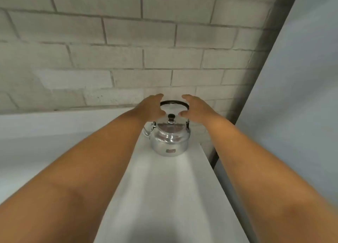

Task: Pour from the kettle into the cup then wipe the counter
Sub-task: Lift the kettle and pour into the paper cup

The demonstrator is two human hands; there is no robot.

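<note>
**Camera placement: single head view**

I have one view only, a wide-angle camera worn on the person's head. It looks forward and down along a narrow white counter point(164, 197) toward a brick wall point(128, 50) at the far end. Both forearms enter from the bottom corners, close to the lens and large. The kettle point(170, 142) sits mid-frame, farther off. Straight lines bend near the edges. No second view overlaps it.

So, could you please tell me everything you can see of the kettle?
The kettle is small, shiny and looks like polished metal. It stands upright on a narrow white counter near a brick wall. Its lid has a black knob, its black bail handle is raised, its spout points left, and a small label faces the camera. Both open hands, left and right, flank the handle; contact is unclear.
</note>
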